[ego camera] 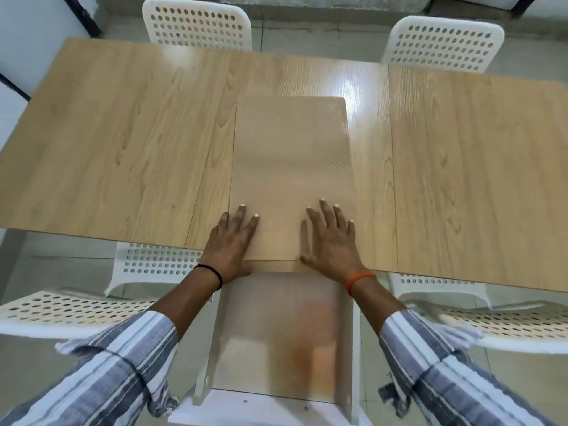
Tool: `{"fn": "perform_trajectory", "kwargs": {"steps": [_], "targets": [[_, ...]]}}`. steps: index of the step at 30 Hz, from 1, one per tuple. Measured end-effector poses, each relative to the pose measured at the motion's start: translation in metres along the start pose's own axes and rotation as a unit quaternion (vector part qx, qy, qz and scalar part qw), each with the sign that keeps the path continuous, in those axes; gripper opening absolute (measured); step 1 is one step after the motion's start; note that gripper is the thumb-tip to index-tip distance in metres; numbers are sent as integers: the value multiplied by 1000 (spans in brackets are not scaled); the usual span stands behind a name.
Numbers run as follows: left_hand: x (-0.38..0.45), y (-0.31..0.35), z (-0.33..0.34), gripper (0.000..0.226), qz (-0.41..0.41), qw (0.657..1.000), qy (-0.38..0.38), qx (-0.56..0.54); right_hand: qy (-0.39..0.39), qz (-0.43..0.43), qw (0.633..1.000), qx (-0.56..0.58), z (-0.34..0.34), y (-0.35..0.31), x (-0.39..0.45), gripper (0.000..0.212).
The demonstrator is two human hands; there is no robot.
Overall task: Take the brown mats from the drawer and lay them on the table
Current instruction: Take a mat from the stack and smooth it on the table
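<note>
textured tan mat (292,167) under 2 flat hands.

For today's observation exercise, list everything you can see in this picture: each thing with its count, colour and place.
table: one, light wood, fills the middle of the view
brown mat: one, tan, flat on the table's centre
drawer: one, white, pulled open below the table's near edge
chairs: four, white and perforated, two at the far side, two at the near side
left hand: flat on the mat's near left corner, black wristband
right hand: flat on the mat's near right part, orange wristband
</note>
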State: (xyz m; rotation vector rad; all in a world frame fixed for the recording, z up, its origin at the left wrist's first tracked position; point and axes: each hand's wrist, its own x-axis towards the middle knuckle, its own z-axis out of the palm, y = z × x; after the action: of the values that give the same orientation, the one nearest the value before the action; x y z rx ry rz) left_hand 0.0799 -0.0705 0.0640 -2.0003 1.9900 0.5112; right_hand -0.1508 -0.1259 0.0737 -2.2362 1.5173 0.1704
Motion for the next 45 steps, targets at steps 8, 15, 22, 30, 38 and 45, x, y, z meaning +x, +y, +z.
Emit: {"fn": "perform_trajectory", "kwargs": {"steps": [8,15,22,30,38,45], "targets": [[6,-10,-9,116,19,999,-30,12,19,-16,996,-83,36,6,-25,94],[34,-34,-38,120,29,996,-79,37,-30,10,997,-72,15,-3,-4,99],[45,-42,-49,126,11,993,-109,46,-57,22,996,-66,6,-12,10,103],[40,-32,-45,117,-47,981,-80,-169,-54,9,992,-111,9,-7,8,100],[28,-27,-38,88,-111,929,32,-352,-33,33,998,-42,10,-6,6,101],[35,-23,-49,67,-220,809,71,-541,57,204,937,279,0,0,7,87]]}}
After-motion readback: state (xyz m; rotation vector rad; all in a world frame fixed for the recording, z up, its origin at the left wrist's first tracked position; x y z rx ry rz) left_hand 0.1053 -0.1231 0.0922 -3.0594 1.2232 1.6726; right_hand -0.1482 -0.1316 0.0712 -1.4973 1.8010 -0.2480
